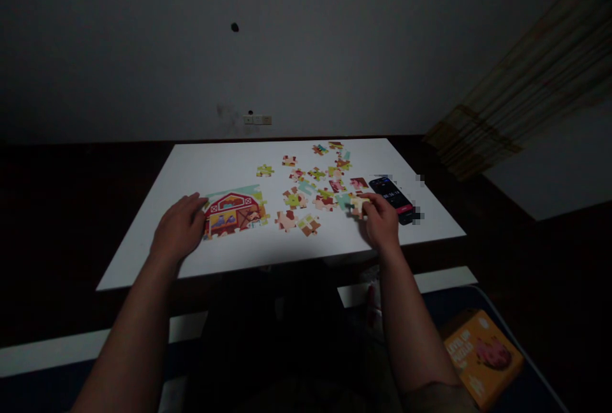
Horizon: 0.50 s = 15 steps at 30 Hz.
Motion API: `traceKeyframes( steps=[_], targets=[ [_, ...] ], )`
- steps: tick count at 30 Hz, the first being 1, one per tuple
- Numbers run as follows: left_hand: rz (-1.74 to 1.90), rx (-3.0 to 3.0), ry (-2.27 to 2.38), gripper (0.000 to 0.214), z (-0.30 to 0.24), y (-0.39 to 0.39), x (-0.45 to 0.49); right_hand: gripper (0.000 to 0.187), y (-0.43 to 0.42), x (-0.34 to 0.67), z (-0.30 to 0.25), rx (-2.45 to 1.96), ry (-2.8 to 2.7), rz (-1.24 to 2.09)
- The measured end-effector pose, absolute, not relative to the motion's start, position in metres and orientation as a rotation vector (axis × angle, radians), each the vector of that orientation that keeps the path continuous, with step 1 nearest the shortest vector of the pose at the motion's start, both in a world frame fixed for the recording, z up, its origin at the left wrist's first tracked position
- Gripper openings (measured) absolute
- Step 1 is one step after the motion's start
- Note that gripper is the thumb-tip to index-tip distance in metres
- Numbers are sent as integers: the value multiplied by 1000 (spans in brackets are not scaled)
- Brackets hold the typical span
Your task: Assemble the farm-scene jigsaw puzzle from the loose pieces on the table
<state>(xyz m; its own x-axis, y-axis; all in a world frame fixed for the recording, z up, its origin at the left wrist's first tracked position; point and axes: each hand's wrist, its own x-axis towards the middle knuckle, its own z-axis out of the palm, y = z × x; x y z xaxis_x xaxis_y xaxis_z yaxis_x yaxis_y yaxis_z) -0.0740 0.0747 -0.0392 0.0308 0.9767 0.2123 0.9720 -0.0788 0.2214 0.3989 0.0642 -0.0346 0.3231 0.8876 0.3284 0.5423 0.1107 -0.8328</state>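
Note:
On the white table (201, 164) lies a joined section of jigsaw puzzle (234, 214) with a red barn picture. My left hand (179, 227) rests at its left edge, fingers stretched out and touching the border, holding nothing. To the right, my right hand (382, 220) pinches a pale yellow and green puzzle piece (356, 205) between thumb and fingers. Several loose puzzle pieces (294, 199) spread across the middle of the table. Nearest the joined section are a pink and brown piece (286, 221) and a green and brown piece (309, 225).
A phone (392, 196) with a timer on its screen lies just beyond my right hand. An orange puzzle box (482, 355) sits low at the right, below table height. Behind the table stands a wall with sockets (257, 120); a curtain (507, 101) hangs at right.

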Motion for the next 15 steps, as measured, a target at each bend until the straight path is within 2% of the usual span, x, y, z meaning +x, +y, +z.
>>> traceKeyframes(
  steps=[9, 15],
  targets=[
    [490, 2206, 2112, 49, -39, 76, -74, 25, 63, 402, -39, -1586, -1289, 457],
    [494, 2229, 2105, 50, -39, 75, -74, 31, 61, 395, -35, -1566, -1511, 510]
  ],
)
